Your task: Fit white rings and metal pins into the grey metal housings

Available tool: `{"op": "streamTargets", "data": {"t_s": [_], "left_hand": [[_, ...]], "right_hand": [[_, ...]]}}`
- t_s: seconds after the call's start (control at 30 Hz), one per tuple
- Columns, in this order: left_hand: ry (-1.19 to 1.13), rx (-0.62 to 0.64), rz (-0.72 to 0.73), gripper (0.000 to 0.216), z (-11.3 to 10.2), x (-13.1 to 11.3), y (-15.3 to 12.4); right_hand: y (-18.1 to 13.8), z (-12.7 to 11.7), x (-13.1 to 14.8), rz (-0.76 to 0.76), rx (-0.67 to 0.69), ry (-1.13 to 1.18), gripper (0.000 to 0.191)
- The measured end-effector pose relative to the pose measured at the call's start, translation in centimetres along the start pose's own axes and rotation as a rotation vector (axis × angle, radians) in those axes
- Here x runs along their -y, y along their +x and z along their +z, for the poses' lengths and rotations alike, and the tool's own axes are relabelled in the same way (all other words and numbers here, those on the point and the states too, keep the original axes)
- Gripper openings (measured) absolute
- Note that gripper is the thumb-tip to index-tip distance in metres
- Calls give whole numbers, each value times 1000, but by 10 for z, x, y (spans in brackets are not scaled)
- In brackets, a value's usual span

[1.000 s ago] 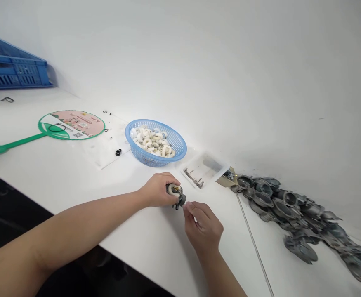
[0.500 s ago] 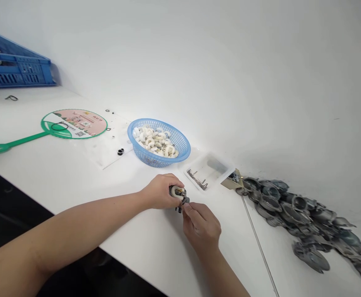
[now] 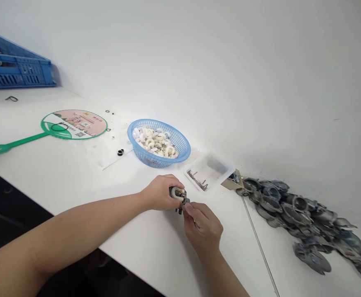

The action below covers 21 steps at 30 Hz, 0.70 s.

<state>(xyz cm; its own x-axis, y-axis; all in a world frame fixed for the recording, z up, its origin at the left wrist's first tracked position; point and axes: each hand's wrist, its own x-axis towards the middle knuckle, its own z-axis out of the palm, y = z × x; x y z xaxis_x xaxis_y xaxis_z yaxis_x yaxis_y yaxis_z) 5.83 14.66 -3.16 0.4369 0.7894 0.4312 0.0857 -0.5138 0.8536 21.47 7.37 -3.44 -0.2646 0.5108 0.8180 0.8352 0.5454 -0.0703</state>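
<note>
My left hand [image 3: 163,192] is closed around a small grey metal housing [image 3: 179,210] with a white plastic ring [image 3: 177,193] seated in it. Something brass-coloured shows inside the ring. From the near right, my right hand [image 3: 203,225] pinches at the housing's edge with thumb and forefinger; what exactly lies between those fingertips is hidden. Both hands meet just above the white table, in front of a blue mesh basket [image 3: 158,161] of white plastic rings. A clear plastic tray [image 3: 213,181] holding thin metal pins stands beyond my right hand.
Grey metal castings [image 3: 294,210] lie heaped along the wall at right, beside a small cardboard box [image 3: 232,182]. A green-handled fan [image 3: 75,123] and small black rings [image 3: 120,152] lie at left. A blue crate [image 3: 19,70] stands at the far left.
My right hand has shifted very slightly to the right at the housing's edge. My left hand keeps its hold in the same place.
</note>
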Motion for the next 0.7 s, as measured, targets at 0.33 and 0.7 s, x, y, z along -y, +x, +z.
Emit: {"op": "streamTargets", "data": {"t_s": [0.33, 0.7], "left_hand": [[-18, 12, -17, 34, 0, 1, 0], [-27, 4, -22, 32, 1, -1, 0]], "right_hand": [[0, 1, 2, 65, 10, 94, 14], [1, 1, 2, 202, 57, 250, 12]]}}
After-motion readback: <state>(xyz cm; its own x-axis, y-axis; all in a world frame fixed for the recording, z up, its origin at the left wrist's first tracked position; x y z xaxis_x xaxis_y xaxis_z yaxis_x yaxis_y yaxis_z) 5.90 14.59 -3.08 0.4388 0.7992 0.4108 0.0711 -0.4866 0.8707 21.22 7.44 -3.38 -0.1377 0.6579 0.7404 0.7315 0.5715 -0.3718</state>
